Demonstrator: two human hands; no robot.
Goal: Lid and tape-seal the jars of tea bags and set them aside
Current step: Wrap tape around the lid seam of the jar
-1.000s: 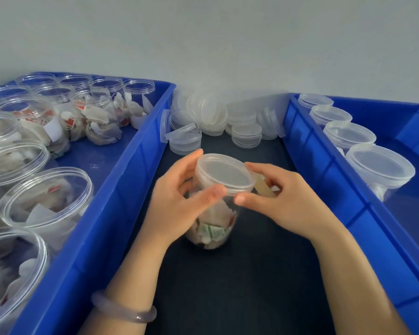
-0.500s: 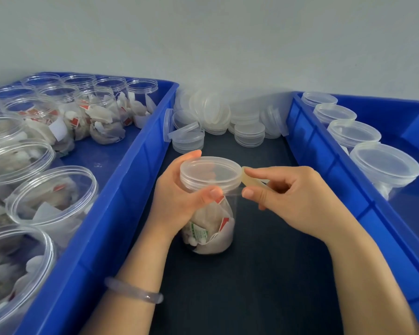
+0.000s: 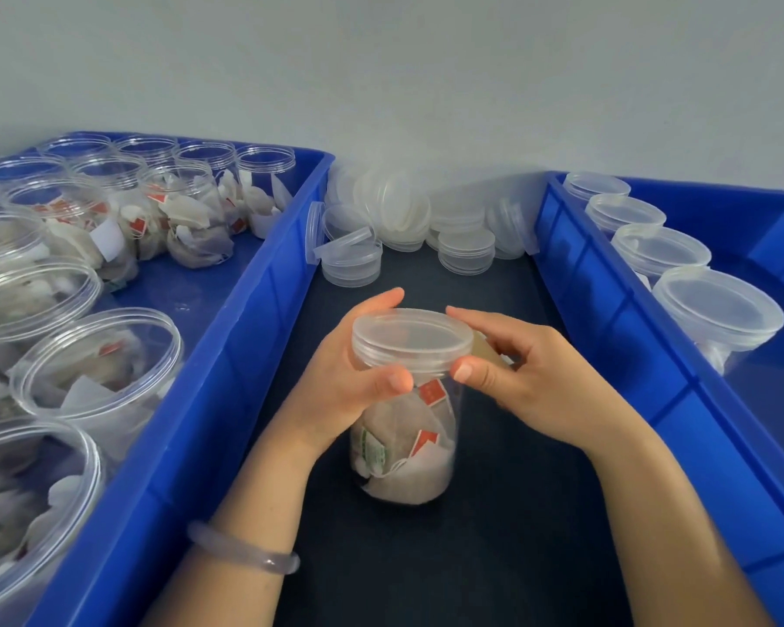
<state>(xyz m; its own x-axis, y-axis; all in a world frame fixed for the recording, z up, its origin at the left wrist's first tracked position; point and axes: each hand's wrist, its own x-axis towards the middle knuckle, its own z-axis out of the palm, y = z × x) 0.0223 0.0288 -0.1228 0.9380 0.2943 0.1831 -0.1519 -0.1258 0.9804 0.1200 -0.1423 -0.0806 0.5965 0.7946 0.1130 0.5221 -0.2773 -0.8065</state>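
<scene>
Two hands on one lidded jar, mid-counter.

We have the jar (image 3: pixel 403 450) of tea bags standing upright on the dark counter (image 3: pixel 471 558), between the left blue bin (image 3: pixel 227 355) and the right blue bin (image 3: pixel 607 332). Our left hand (image 3: pixel 340 386) grips it just under the clear lid (image 3: pixel 410 339), with the thumb in front and the fingers curled round the back. Our right hand (image 3: pixel 548 382) curls thumb and forefinger round the lid's right rim, and a tan tape strip (image 3: pixel 485 350) shows between that hand and the lid. We cannot tell where the tape ends. Open jars (image 3: pixel 96 359) of tea bags fill the left bin, lidded jars (image 3: pixel 716 310) stand in a row in the right one, and loose lids (image 3: pixel 399 210) are piled against the wall. A pale bracelet (image 3: pixel 245 549) circles our left wrist.
</scene>
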